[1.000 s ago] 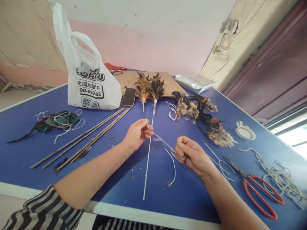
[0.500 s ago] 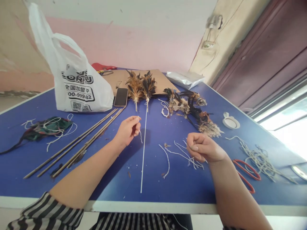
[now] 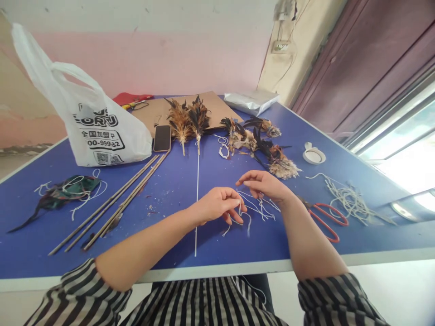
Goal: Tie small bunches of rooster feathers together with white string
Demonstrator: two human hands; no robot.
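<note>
The table (image 3: 272,246) is blue, the string (image 3: 262,209) white, the scissor handles (image 3: 328,205) red. Feathers (image 3: 283,166) mix brown, black and cream; the sleeves (image 3: 88,287) carry black and grey stripes.

At lower right, the right forearm (image 3: 307,235) hides part of the red-handled scissors (image 3: 321,222). Near centre, a string (image 3: 249,226) by the left hand (image 3: 220,206) is blurred. Striped sleeves (image 3: 343,299) are cut off by the bottom edge.

Prob. small craft wkshp: feather bundles (image 3: 180,123), sticks (image 3: 142,182), string (image 3: 261,211) & scissors (image 3: 316,207) on blue tbl (image 3: 231,253).
</note>
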